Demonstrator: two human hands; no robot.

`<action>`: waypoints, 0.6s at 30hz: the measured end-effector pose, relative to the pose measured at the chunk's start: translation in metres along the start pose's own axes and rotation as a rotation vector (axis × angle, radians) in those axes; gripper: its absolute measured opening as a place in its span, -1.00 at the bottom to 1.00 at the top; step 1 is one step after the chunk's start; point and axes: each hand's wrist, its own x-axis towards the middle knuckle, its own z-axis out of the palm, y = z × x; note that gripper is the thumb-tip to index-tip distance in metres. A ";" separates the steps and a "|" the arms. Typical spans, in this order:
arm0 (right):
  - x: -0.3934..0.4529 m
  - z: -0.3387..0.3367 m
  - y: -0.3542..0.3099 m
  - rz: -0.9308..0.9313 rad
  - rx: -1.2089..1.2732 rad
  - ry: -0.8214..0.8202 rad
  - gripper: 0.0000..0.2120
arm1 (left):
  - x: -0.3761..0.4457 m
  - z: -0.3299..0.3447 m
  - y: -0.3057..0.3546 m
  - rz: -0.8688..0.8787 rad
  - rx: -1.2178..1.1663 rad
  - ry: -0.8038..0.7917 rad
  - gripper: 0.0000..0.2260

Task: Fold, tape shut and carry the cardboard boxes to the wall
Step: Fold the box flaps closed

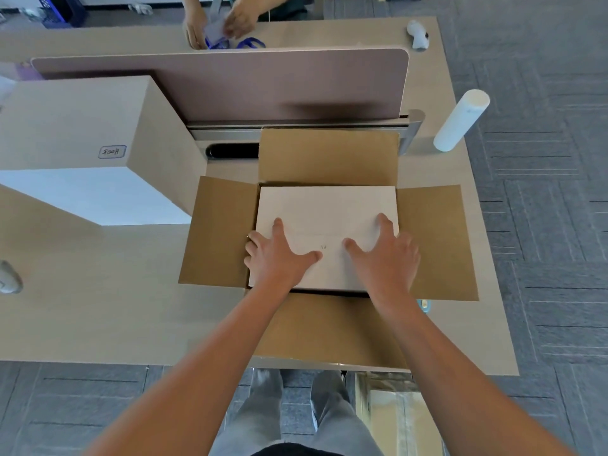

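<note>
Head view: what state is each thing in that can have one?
Open box: all four flaps spread out, untaped.
White box: lid closed, lying inside the open box.
Left hand: fingers spread, pressing flat on the white box.
Right hand: fingers spread, pressing flat on the white box.
Big box: closed, on the desk to the left.
White roll: standing upright by the desk's right edge.

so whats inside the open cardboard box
A flat white box fills the open cardboard box. The left hand and right hand press on it with spread fingers. Anything beneath it is hidden.
</note>
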 end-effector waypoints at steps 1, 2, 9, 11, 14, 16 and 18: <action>0.000 0.003 0.002 -0.005 0.002 0.013 -0.24 | 0.001 0.002 0.000 -0.002 0.002 0.007 -0.01; -0.001 0.007 0.003 -0.014 0.001 0.030 -0.25 | 0.003 0.004 0.000 -0.004 -0.002 0.013 -0.01; -0.011 0.020 0.022 -0.127 -0.077 0.077 -0.36 | 0.004 0.027 -0.009 0.018 -0.017 0.064 -0.02; -0.015 0.024 0.028 -0.172 -0.147 0.042 -0.37 | 0.003 0.031 -0.010 0.017 -0.035 0.081 -0.02; -0.022 0.026 0.036 -0.238 -0.197 0.013 -0.36 | -0.002 0.036 -0.010 0.047 -0.014 0.134 -0.07; -0.027 0.024 0.043 -0.295 -0.190 0.020 -0.39 | -0.012 0.042 -0.011 0.126 0.071 0.207 -0.19; -0.030 0.024 0.050 -0.346 -0.175 0.009 -0.42 | -0.023 0.052 -0.013 0.213 0.129 0.240 -0.31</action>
